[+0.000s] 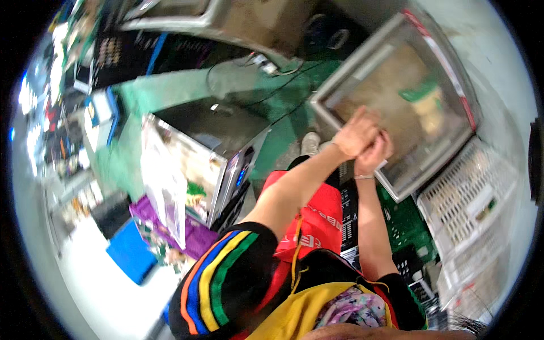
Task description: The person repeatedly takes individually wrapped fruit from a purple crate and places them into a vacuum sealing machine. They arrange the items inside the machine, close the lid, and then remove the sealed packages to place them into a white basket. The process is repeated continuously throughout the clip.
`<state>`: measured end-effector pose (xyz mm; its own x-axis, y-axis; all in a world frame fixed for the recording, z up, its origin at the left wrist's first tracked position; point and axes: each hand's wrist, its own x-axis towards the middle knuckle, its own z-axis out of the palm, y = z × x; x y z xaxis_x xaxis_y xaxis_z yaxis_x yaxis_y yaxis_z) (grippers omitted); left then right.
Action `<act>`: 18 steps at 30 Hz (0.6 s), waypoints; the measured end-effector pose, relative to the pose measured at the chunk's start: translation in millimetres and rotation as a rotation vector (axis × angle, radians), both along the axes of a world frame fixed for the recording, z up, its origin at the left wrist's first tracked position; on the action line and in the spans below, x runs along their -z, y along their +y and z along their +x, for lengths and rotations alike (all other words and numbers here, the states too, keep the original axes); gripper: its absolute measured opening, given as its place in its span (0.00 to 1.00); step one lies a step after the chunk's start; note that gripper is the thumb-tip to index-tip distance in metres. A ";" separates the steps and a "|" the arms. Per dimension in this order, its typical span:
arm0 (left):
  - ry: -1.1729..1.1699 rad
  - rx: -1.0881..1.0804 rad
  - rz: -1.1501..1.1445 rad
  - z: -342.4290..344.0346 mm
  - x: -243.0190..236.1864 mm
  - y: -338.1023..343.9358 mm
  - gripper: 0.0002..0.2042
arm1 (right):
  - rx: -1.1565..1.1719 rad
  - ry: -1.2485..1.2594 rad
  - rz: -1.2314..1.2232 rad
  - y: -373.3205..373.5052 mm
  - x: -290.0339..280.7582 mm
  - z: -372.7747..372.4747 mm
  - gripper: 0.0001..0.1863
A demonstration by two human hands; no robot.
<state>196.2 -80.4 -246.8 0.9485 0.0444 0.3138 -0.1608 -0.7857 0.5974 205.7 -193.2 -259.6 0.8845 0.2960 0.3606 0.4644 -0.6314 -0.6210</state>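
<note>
My left hand point(357, 134) and my right hand point(374, 154) meet over the near edge of a large grey-rimmed box point(391, 191). Motion blurs both. The left fingers are stretched out and apart, with nothing seen in them. Pressed close against the left hand, my right hand has its fingers partly hidden, so its grip is unclear. Beyond them, inside the box, a green item point(420, 92) lies beside a pale yellow one point(430, 113); both are too smeared to name.
A white slatted crate point(453, 190) stands right of the box. On the left are an opened metal-edged cabinet point(218, 175), a purple crate point(198, 241) and a blue bin point(131, 251). Cables point(277, 88) cross the green floor point(133, 127) near another grey-rimmed unit point(170, 24).
</note>
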 end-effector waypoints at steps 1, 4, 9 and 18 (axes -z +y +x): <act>0.013 0.014 -0.028 -0.9 3.0 -1.2 0.15 | 0.019 -0.009 0.042 0.9 5.9 -1.3 0.19; -0.084 -0.046 -0.191 -1.7 0.2 0.8 0.17 | 0.004 -0.041 -0.086 -1.3 7.3 2.4 0.21; -0.111 -0.214 -0.513 0.1 1.2 -5.0 0.14 | 0.022 -0.126 -0.407 6.6 -5.3 2.0 0.19; -0.175 -0.965 -0.604 -161.8 -39.8 41.6 0.14 | -0.001 -0.128 -0.591 8.1 -6.7 -3.3 0.10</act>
<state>34.5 -38.8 -207.0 0.3836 0.9159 0.1183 0.2340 -0.2203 0.9469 202.4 -185.1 -252.9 0.8447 0.4793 0.2384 0.5129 -0.8522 -0.1038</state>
